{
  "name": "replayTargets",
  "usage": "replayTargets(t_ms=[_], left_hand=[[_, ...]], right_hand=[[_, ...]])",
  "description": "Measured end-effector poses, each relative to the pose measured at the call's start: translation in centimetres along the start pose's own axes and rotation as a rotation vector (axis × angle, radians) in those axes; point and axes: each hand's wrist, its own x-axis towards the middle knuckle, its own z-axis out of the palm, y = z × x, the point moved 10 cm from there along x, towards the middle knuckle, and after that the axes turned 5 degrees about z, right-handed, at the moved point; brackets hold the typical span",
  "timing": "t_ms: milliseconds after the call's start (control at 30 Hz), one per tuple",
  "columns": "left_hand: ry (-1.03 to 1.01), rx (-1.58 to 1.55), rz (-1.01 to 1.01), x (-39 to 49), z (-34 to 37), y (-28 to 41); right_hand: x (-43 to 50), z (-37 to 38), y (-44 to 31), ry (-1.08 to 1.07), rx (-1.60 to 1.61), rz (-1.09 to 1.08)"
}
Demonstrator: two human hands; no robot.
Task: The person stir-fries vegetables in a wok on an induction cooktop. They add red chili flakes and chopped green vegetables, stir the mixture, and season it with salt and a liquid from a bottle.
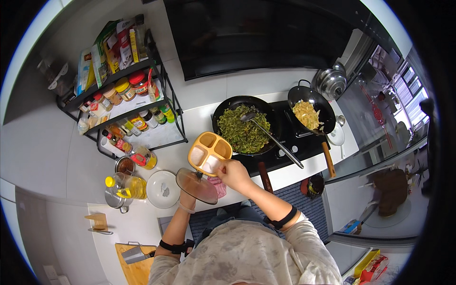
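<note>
A yellow four-compartment seasoning box (210,153) is raised over the counter with its tinted lid (197,186) swung open towards me. My right hand (233,174) is at the box's near right corner, fingers bent over the compartment of white powder; whether they pinch a small spoon there is hidden. Beneath the lid is my left hand (187,199), mostly covered by it, apparently supporting the box. Just right of the box, a large black wok (218,107) on the cooktop holds chopped green vegetables (242,131), with a metal ladle (276,140) resting in it.
A smaller wok (329,117) with pale cooked food stands at the right. An oil bottle (137,187), a white plate (163,189) and a glass jug (144,158) are at the left, below a spice rack (142,119). A cleaver (135,254) lies on a cutting board (131,272).
</note>
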Motion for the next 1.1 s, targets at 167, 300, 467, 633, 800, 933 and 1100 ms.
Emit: replayTargets(t_ms=[167, 300, 467, 633, 800, 933, 1100], left_hand=[[-0.040, -0.038, -0.071, 0.2, 0.7, -1.1], [-0.028, -0.006, -0.059, 0.9, 0.8, -2.2], [-0.221, 0.619, 0.201, 2.5, 2.6, -1.3], [-0.111, 0.478, 0.192, 4.0, 2.7, -0.4], [0.116, -0.446, -0.233, 5.1, 3.6, -2.3], [0.176, -0.427, -0.279, 6.1, 3.7, -1.1], [0.267, -0.438, -0.360, 6.7, 2.4, -1.8]], right_hand=[[0.6, -0.5, 3.8, -0.042, 0.389, 0.179], [0.8, -0.7, 5.8, -0.074, 0.514, 0.291], [1.5, -1.5, 6.3, -0.101, 0.653, 0.340], [2.4, -2.7, 6.3, -0.147, 0.858, 0.389], [3.9, -4.8, 6.5, -0.139, 0.878, 0.406], [5.3, -7.8, 7.0, -0.105, 0.930, 0.357], [7.0, -12.8, 10.8, 0.056, 0.847, 0.337]])
